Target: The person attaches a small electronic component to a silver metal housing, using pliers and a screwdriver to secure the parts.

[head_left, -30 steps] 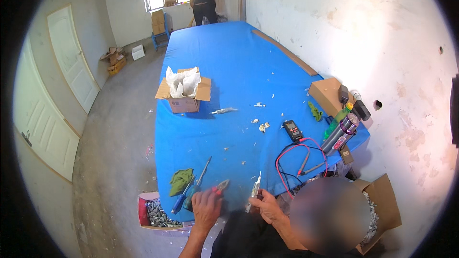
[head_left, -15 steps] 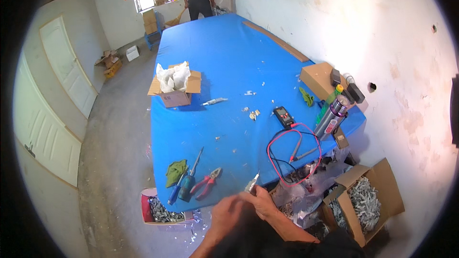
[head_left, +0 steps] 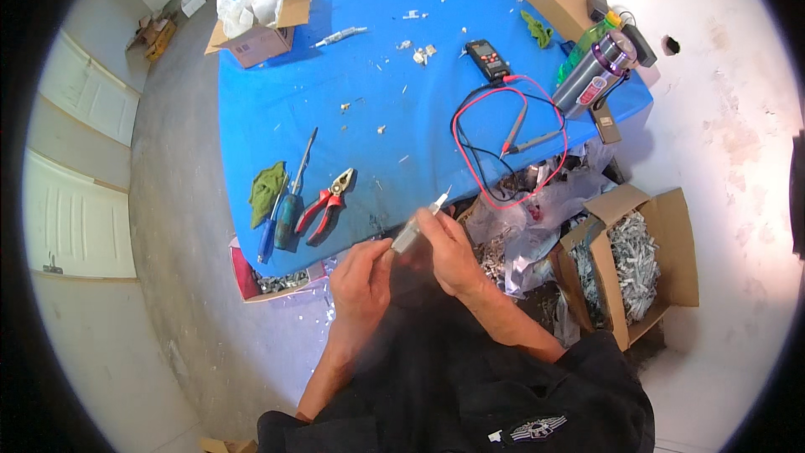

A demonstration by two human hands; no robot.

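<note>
A slim whitish part with a thin pointed tip (head_left: 407, 236) is held between my hands at the near edge of the blue table, slanting up to the right. My right hand (head_left: 454, 253) grips its upper portion, the tip sticking out beyond the fingers. At its lower end, my left hand (head_left: 360, 278) pinches with thumb and fingers. The part's exact kind is too small to tell. A similar pale slim piece (head_left: 340, 36) lies on the table beside an open carton (head_left: 262, 47) with white wrapping in it.
Red-handled pliers (head_left: 325, 210), two screwdrivers (head_left: 288, 218) and a green cloth (head_left: 267, 189) lie at the left. A multimeter (head_left: 487, 60) with red and black leads and a steel flask (head_left: 594, 75) are at the right. Boxes (head_left: 667, 260) of pale parts stand below.
My view has tipped down, so the person at the back is out of sight. My hands have come apart somewhat, and more of the whitish part shows between them.
</note>
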